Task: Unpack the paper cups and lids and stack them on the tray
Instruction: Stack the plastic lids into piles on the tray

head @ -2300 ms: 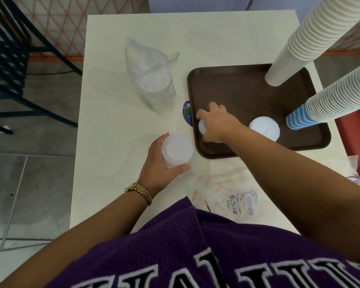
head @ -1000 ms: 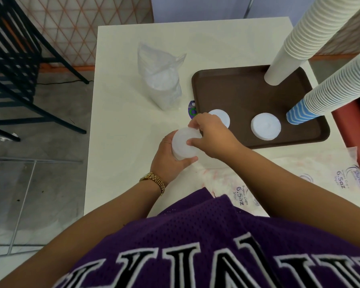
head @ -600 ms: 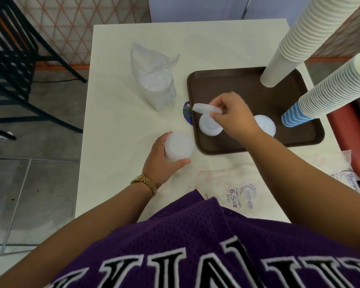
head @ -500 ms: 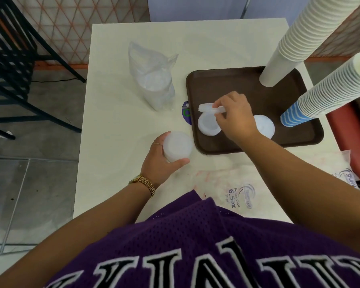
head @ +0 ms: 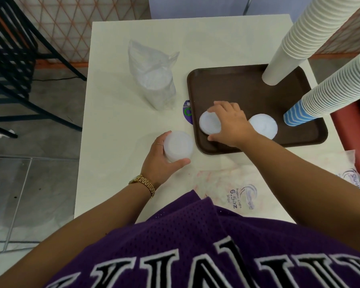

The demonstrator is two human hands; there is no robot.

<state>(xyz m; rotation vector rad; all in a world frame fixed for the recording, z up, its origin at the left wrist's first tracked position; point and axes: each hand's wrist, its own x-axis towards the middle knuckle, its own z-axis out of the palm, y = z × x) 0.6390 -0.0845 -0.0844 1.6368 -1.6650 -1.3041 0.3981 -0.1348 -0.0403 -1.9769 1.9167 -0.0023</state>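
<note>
White table (head: pixel 116 59) with a brown tray (head: pixel 237 84) on it, right hand (head: pixel 231 125) fingers curled over a small lid stack (head: pixel 209 122) on the tray, left hand (head: pixel 160 161) wrapped round a bigger lid stack (head: pixel 178 145) beside it, empty wrapper (head: pixel 237 194) reads "Paper Cups 6.5oz 50pc"

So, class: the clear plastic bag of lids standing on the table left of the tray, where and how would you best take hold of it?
Probably by the loose, crumpled neck at the top of the plastic bag, pinched from above. The bag stands upright with the lids settled low inside, so the empty film up top gathers easily, while the bulging lower part is likely slippery. Coming from above also stays off the tray beside it.
</note>
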